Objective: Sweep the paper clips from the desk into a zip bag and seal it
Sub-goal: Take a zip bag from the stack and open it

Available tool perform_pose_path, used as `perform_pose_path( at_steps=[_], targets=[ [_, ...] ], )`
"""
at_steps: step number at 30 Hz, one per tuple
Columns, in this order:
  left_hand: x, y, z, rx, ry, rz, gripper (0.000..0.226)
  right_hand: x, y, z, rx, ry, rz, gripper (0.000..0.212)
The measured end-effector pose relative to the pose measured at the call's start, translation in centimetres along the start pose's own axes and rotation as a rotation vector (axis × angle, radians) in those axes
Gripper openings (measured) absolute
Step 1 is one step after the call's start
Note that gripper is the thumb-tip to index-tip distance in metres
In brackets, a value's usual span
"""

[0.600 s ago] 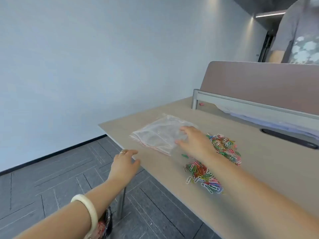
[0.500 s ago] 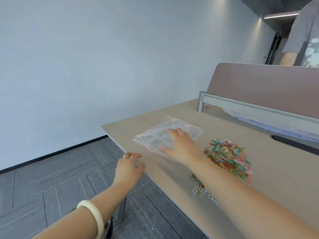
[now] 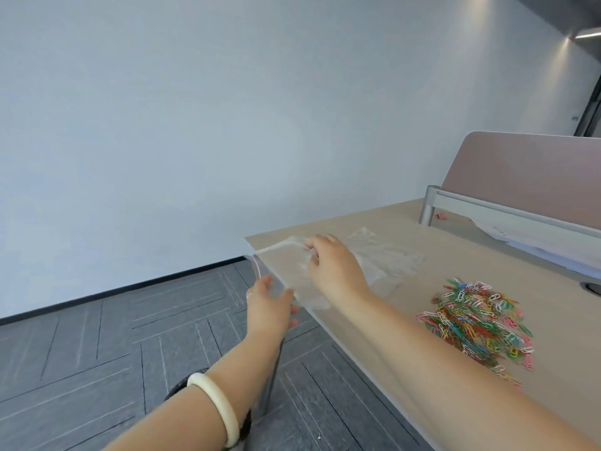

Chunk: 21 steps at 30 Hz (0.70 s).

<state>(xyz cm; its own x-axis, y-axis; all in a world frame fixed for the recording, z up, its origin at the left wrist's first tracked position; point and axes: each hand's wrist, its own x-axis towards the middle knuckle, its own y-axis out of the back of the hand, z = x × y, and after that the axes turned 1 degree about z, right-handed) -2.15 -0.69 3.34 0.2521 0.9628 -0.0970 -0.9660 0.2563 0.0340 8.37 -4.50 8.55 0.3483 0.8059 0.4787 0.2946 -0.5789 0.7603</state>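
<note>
Pale wall behind, the worktop (image 3: pixel 374 327) carries heaped paper clips (image 3: pixel 478 323) right of both hands, while the right hand (image 3: pixel 335 271) pinches the zip bag (image 3: pixel 286 265) off the edge and the left hand (image 3: pixel 268 304), spread, reaches under (next, likely opening its mouth).

clear zip bag (image 3: pixel 286 268) and coloured paper clips (image 3: pixel 478 323) on the desk (image 3: pixel 390 222)
bag overhangs the desk's left corner edge; clips heaped loose near the front edge.
</note>
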Motion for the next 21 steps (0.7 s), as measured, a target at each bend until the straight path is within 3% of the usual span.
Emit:
perform_pose_path(
  at_steps=[4, 7, 10, 15, 17, 21],
  targets=[
    [-2.8, 8.4, 3.8, 0.275, -0.217, 0.157, 0.06, -0.7, 0.3, -4.9, 0.074, 0.033, 0.002, 0.028],
    [-6.0, 14.6, 6.4, 0.655, -0.403, 0.234, 0.061, -1.5, 0.8, -8.5, -0.02, 0.016, -0.138, 0.039],
    [-8.7, 17.9, 7.4, 0.904, -0.444, 0.266, 0.065, -3.0, 0.7, -11.5, -0.167, 0.052, -0.267, 0.043],
    [-10.5, 18.0, 4.3, 1.138, -0.373, 0.026, 0.063, -6.7, 0.6, -13.1, -0.439, 0.056, -0.587, 0.037],
    [-10.3, 17.2, 2.5, 1.14, -0.297, -0.112, 0.064, -7.9, 0.1, -11.9, -0.477, 0.005, -0.716, 0.046],
    [-9.3, 15.2, 0.2, 1.075, -0.183, -0.276, 0.063, -9.2, 0.2, -7.4, -0.285, -0.006, -0.719, 0.08]
  ],
)
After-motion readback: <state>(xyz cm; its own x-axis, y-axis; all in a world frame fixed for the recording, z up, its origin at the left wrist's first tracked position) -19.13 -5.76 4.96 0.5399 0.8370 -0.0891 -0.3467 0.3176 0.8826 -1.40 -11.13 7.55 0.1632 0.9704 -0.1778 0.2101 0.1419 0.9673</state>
